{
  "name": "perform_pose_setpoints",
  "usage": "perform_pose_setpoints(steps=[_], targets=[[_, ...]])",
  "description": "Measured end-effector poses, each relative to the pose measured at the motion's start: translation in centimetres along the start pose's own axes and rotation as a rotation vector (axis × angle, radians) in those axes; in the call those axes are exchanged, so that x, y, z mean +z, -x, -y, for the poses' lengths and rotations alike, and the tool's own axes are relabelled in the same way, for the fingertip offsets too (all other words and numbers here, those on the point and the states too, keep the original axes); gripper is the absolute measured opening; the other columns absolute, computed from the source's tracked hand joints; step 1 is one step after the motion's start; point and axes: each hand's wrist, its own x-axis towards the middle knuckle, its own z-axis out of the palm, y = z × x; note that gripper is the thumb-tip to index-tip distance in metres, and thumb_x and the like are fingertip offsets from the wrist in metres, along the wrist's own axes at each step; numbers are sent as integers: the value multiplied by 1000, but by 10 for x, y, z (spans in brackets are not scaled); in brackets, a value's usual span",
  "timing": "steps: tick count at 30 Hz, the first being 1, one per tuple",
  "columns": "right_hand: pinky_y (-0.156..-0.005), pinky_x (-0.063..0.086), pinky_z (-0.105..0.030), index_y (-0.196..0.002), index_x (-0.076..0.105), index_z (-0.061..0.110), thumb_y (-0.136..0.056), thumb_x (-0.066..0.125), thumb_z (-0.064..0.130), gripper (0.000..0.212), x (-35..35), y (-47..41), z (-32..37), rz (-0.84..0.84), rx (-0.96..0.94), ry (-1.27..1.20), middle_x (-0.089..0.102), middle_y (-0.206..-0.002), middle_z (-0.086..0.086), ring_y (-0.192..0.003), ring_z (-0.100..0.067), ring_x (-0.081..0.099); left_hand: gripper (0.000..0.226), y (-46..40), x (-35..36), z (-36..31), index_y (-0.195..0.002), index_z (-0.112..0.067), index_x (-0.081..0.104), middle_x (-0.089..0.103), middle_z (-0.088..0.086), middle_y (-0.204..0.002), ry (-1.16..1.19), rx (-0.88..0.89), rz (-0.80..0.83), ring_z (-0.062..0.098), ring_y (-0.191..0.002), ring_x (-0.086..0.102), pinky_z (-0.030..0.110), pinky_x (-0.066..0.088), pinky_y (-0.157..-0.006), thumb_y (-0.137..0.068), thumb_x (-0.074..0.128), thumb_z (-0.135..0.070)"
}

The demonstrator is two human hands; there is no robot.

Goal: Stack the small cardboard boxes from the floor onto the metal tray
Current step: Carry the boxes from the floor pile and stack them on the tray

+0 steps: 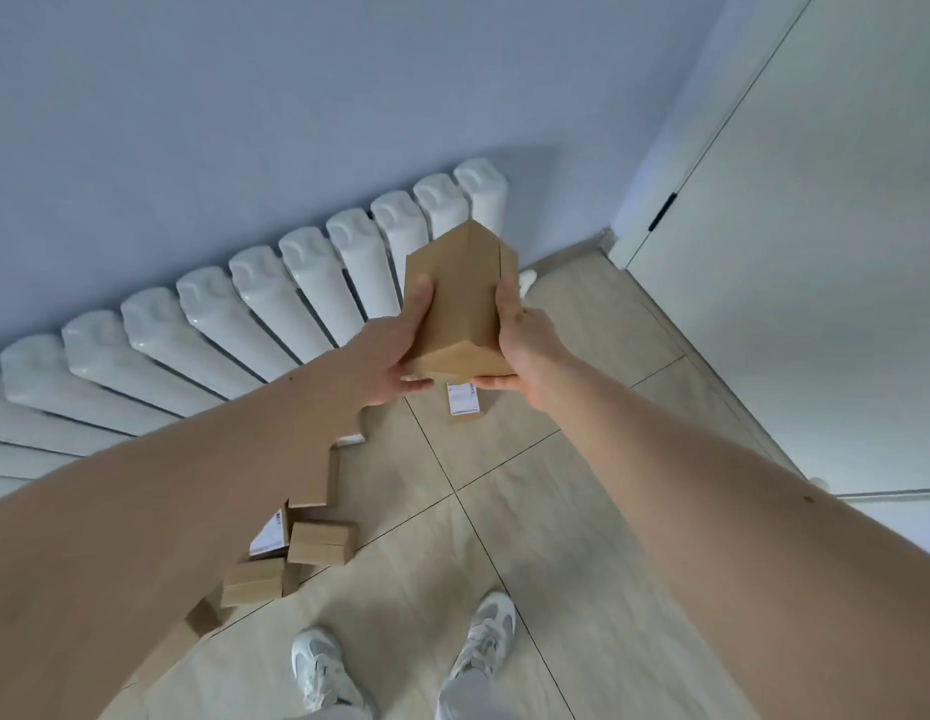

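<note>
Both hands hold one plain brown cardboard box [460, 298] up in the air in front of me, above the floor. My left hand [395, 350] grips its left side and bottom edge; my right hand [520, 340] grips its right side. Below, several more small cardboard boxes [319, 543] lie on the tiled floor at the left, partly hidden behind my left forearm. Another box with a white label [463, 405] lies on the floor just under the held one. No metal tray is in view.
A white column radiator [244, 314] runs along the blue wall at the left and back. A white door [795, 200] stands at the right. My two feet in light sneakers [400, 662] stand on the beige tile floor [582, 511].
</note>
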Motion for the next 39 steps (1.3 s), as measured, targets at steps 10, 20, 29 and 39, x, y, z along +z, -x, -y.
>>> perform_pose_setpoints(steps=[10, 20, 29, 39], targets=[[-73, 62, -49, -137, 48, 30, -100, 33, 64, 53, -61, 131, 43, -63, -124, -159, 60, -131, -2, -110, -29, 66, 55, 146, 50, -55, -126, -29, 62, 76, 4, -110, 159, 68, 248, 26, -105, 71, 51, 52, -98, -82, 71, -61], [-88, 58, -52, -124, 59, 48, -82, 29, 81, 61, -101, 203, 22, -215, -195, -316, 72, -120, 10, -106, -20, 72, 41, 255, 90, -60, -132, -45, 53, 68, -3, -130, -108, 180, 443, 18, -95, 75, 32, 60, -65, -93, 64, -52], [-97, 53, -45, -125, 48, 39, -97, 34, 71, 45, -105, 338, -20, -427, -226, -376, 64, -120, 7, -109, -19, 65, 38, 297, 116, -20, -128, -44, 55, 73, -7, -119, -355, 214, 595, 15, -83, 76, 31, 58, -57, -92, 64, -53], [-100, 52, -49, -118, 57, 43, -92, 36, 76, 46, -194, 413, -106, -646, -236, -478, 67, -121, 5, -109, -23, 66, 35, 373, 211, 58, -126, -43, 55, 73, -8, -119, -441, 180, 817, 22, -97, 75, 45, 61, -68, -93, 66, -47]])
